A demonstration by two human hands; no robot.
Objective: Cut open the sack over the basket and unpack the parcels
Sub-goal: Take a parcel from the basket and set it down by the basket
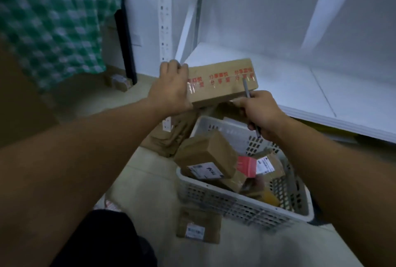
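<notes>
Bare forearms (pixel 85 159) stretch out from the person crouched over a dark trouser knee (pixel 107 239), and both meet at a long carton (pixel 222 80) held up above the far end of the white basket (pixel 214 189), level with the edge of a white shelf (pixel 300 86). The left grip (pixel 171 86) is wrapped over the carton's left end, fingers curled across the top. The right grip (pixel 261 112) is closed round a slim grey tool (pixel 248 93), whose tip rests on the clear tape with red print near the carton's right end; pen or blade, I can't tell. Down in the basket lie a brown parcel (pixel 205 151) with a white label, a red box (pixel 247 166) just beside it, and more packets underneath. A small labelled parcel (pixel 198 225) sits on the floor (pixel 150 181) against the basket's near wall, and a heap of brown packets (pixel 171 138) lies at its left. Off to the left hangs a green checked cloth (pixel 53 20).
</notes>
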